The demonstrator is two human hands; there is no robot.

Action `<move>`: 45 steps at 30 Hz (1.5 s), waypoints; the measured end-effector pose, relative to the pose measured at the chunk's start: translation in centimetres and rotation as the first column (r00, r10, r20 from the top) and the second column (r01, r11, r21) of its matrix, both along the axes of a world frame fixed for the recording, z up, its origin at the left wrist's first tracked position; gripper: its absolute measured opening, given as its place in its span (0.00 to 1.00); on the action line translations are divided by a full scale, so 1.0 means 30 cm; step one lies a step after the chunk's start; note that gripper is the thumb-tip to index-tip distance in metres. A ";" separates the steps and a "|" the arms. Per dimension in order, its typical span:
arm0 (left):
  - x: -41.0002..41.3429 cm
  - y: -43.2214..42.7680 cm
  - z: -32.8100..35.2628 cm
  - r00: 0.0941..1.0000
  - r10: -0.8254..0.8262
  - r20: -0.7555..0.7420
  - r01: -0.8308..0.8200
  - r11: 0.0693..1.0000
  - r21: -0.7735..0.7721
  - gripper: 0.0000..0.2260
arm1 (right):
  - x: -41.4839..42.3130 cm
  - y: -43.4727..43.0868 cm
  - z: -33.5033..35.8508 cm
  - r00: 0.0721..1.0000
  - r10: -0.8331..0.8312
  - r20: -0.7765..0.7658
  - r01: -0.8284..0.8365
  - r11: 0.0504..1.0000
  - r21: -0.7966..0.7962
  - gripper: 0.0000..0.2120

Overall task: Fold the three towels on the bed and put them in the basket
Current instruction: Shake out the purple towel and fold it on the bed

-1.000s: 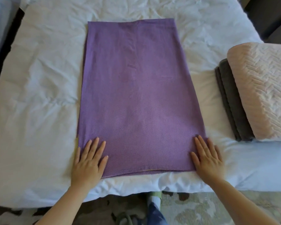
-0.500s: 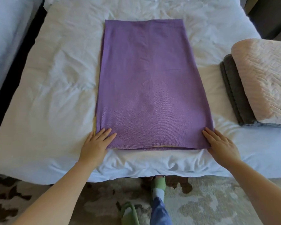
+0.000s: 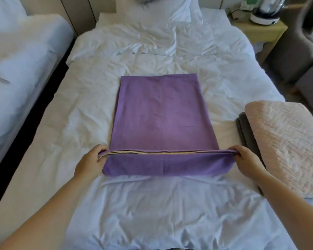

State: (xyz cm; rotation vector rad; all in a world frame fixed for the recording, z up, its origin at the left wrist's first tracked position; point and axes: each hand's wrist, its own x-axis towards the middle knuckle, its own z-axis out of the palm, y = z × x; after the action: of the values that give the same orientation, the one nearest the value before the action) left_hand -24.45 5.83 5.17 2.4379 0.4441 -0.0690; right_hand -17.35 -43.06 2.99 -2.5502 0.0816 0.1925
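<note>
A bed (image 3: 76, 127) with rumpled white bedding carries a purple towel (image 3: 161, 114) lying lengthwise at its middle, the near end raised and turned back. At the bed's right edge a folded pink towel (image 3: 287, 141) rests on a folded grey towel (image 3: 242, 129), near the purple one. The left hand (image 3: 90, 160) and right hand (image 3: 247, 159) each grip a near corner of the purple towel, fingers curled round its layered edge.

Colours and patterns on the bed

Purple towel (image 3: 161, 116) with yellow-edged hem; pale pink towel (image 3: 285, 147), herringbone-textured; dark grey towel (image 3: 243, 129) beneath it; white duvet (image 3: 76, 114).
</note>
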 end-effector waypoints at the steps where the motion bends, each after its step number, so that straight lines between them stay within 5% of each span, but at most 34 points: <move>1: 0.050 0.003 0.014 0.999 0.036 -0.005 -0.035 0.999 0.036 0.06 | 0.061 0.010 0.016 1.000 -0.007 -0.001 0.007 1.000 0.006 0.12; 8: 0.427 0.052 0.076 0.995 0.049 0.083 -0.079 0.908 0.412 0.06 | 0.481 0.098 0.063 0.980 -0.186 -0.066 0.196 0.957 0.213 0.13; 14: 0.787 0.089 0.035 0.989 0.047 0.143 -0.080 0.968 0.238 0.03 | 0.798 0.157 0.015 0.921 -0.329 -0.210 0.389 0.822 0.416 0.18; 17: 0.967 0.112 -0.007 0.976 0.177 0.129 -0.173 0.984 -0.048 0.04 | 0.955 0.191 0.004 0.890 -0.401 -0.215 0.455 0.761 0.462 0.18; 22: 1.275 0.157 -0.106 0.946 0.301 0.118 -0.254 0.918 -0.305 0.08 | 1.226 0.275 -0.036 0.888 -0.442 -0.128 0.458 0.821 0.342 0.14; 30: 1.631 0.210 -0.257 0.961 0.243 0.130 -0.225 0.965 -0.135 0.06 | 1.613 0.336 -0.219 0.924 -0.382 0.000 0.381 0.921 0.086 0.09; 42: 1.787 0.201 -0.455 0.957 0.284 0.057 -0.285 0.959 -0.004 0.12 | 1.793 0.348 -0.442 0.917 -0.393 -0.061 0.397 0.915 0.074 0.13; 45: 1.783 0.148 -0.428 0.945 0.265 0.195 -0.303 0.930 0.208 0.17 | 1.756 0.380 -0.417 0.900 -0.415 0.134 0.420 0.907 -0.014 0.15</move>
State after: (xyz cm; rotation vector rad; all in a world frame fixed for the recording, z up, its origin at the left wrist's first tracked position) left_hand 29.05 10.27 -7.67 2.5541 0.7641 0.3245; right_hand 35.32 -31.66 -9.52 -2.5096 0.5839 -0.1423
